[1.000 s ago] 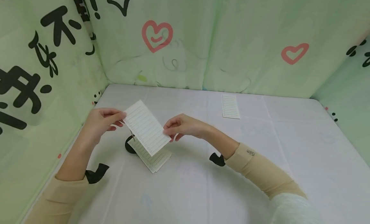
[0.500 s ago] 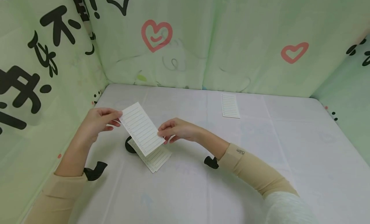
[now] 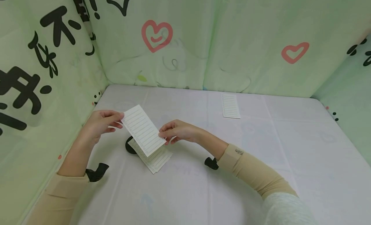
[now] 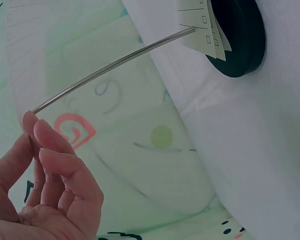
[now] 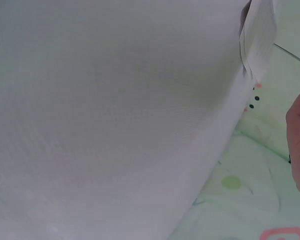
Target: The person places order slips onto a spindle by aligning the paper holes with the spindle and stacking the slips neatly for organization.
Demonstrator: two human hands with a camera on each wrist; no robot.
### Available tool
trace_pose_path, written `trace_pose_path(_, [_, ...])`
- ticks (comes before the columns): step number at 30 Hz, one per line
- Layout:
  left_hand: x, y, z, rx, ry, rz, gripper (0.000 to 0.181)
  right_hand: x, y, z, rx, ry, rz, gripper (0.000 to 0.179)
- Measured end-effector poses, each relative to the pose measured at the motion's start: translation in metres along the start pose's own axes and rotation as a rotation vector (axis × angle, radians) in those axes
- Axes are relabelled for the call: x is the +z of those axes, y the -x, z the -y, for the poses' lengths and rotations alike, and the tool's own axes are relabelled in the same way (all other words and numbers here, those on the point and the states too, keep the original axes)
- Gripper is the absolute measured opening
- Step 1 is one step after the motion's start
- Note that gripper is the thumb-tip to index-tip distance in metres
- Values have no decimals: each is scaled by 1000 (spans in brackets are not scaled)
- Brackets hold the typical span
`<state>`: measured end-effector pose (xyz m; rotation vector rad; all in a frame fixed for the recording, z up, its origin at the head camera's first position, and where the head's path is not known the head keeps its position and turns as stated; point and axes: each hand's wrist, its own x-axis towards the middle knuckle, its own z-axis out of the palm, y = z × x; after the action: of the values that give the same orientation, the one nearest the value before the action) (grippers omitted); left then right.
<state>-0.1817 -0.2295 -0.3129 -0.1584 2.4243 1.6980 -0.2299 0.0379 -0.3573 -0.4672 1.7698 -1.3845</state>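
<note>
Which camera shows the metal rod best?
Left wrist: the metal rod runs clear from fingertips to lower cards. Right wrist apparently catches only part; in the head view, the held card seems to hide it.

Person's left arm: close-fitting tan fabric arm sleeve (image 3: 55, 202) with wide cuff band; glossy black curved attachment (image 3: 97, 172) at cuff edge. Right arm: matching tan fabric arm sleeve (image 3: 258, 173), creased toward elbow; small dark printed lettering (image 3: 239, 151) on cuff, illegible; stubby black attachment (image 3: 211, 163) alongside; pale grey-white fabric upper sleeve (image 3: 285, 209) at near end.
</note>
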Motion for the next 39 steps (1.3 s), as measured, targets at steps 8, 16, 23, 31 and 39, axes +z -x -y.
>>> trace_pose_path(8, [-1,2,2,-1,-3,17,36,1,0,0,7,13,3,11])
trace_pose_path(16, [-3,2,4,-6,27,48,24,0,-1,0,12,20,10,8])
trace_pose_path(23, [-3,2,6,-8,63,63,12,-1,-1,-1,12,32,15,9])
trace_pose_path(31, [-3,1,8,-8,59,51,18,0,-4,0,11,41,17,8])
trace_pose_path(39, [-2,-3,12,-10,65,56,25,0,-4,0,19,42,17,8])
